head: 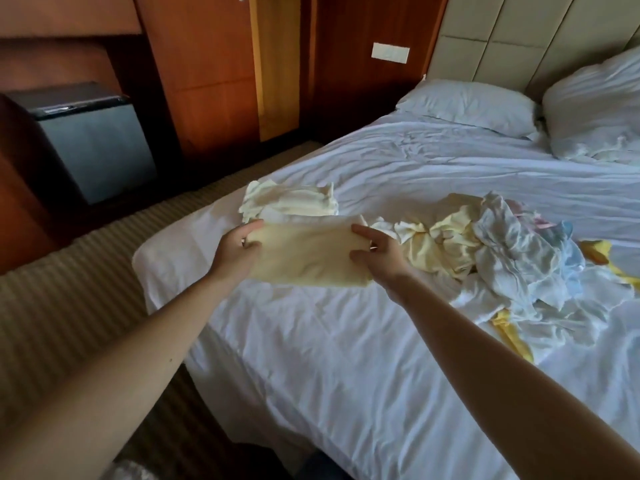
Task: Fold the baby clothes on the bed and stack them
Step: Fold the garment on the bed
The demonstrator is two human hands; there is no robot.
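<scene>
both hands, left hand (235, 249) and right hand (375, 251), pinch a folded cream garment (306, 252) above the white bed (329, 341), just before the folded stack (291, 202); unfolded pile (502, 244) lies rightward.

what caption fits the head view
Left hand and right hand hold a folded pale yellow fabric garment over the white bed, near a stack of folded cream clothes

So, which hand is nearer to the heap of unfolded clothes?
Right. The right hand grips the edge of the yellow garment beside the heap; the left hand grips its opposite edge, farther off.
</scene>
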